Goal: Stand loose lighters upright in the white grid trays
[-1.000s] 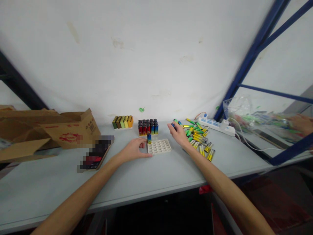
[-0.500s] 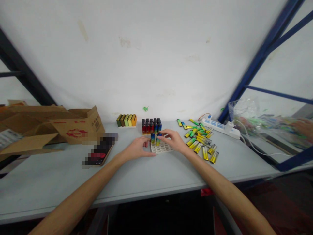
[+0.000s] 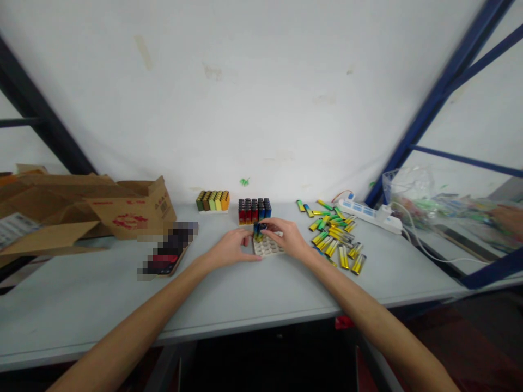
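A white tray with rows of oval holes (image 3: 267, 249) lies on the table in front of me. At its back left corner stands a blue-and-yellow lighter (image 3: 256, 231), upright in the tray. My right hand (image 3: 288, 237) reaches over the tray, thumb and fingers closed on a second dark-topped blue lighter (image 3: 262, 226) right beside the first; its lower part is mostly hidden. Against the tray's left edge, my left hand (image 3: 232, 247) rests with thumb and fingers spread apart, the thumb lying along the front left corner.
Behind the tray stands a block of red and blue lighters (image 3: 254, 211); left of it, a yellow-green block (image 3: 213, 201). Loose yellow-green lighters (image 3: 339, 231) are scattered right, near a power strip (image 3: 370, 214). Left are a phone (image 3: 174, 247) and cardboard box (image 3: 131, 215).
My right hand has brought its lighter slightly left and down, close against the one standing in the tray. My left hand stays in place at the tray's edge.
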`<state>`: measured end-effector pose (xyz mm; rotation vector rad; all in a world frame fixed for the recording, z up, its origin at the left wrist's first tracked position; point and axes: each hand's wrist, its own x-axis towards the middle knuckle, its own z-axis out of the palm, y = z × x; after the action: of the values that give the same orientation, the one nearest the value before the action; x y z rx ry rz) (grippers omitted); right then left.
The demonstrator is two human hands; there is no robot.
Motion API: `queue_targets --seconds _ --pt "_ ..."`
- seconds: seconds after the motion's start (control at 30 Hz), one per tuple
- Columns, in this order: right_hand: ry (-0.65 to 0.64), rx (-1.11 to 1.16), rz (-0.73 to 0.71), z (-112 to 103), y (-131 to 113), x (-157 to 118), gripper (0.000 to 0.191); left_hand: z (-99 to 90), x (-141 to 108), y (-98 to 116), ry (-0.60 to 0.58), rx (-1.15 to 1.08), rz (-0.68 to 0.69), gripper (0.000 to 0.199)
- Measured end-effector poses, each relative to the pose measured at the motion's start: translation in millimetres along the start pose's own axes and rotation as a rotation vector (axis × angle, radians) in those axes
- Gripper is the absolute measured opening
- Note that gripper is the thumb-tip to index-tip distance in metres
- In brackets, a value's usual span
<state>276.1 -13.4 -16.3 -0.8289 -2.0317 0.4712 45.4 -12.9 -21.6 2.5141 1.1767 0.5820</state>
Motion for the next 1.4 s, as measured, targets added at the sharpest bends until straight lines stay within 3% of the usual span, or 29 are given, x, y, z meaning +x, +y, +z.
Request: queue_targets --seconds 0.6,0.8,1.0,1.1,1.2,1.3,1.4 --pt "-0.033 0.083 0.088 1 -2 -1 0.026 0.7 1 -1 0.000 0.007 0.005 0.052" --pt "-0.010 0.159 0.174 12 3 0 0.043 2.3 1 -3 0.020 -0.006 -0.021 0.053" --pt "-0.021 0.041 0.170 19 6 1 0.027 2.8 1 -5 0.010 -0.008 -0.011 0.051" --pt "-0.069 -0.034 0.114 11 8 1 0.027 2.3 2 -5 0.006 -0.007 -0.017 0.051" --pt "0.012 -0.156 0.099 -8 19 4 0.026 1.0 2 -3 -0.006 -0.005 -0.028 0.051" --pt "0.099 -0.428 0.192 -33 43 4 0.022 -0.3 2 -2 -0.019 -0.009 -0.028 0.052" --pt "0.044 -0.722 0.399 -58 71 -1 0.031 -0.8 2 -1 -0.022 -0.015 -0.026 0.052"
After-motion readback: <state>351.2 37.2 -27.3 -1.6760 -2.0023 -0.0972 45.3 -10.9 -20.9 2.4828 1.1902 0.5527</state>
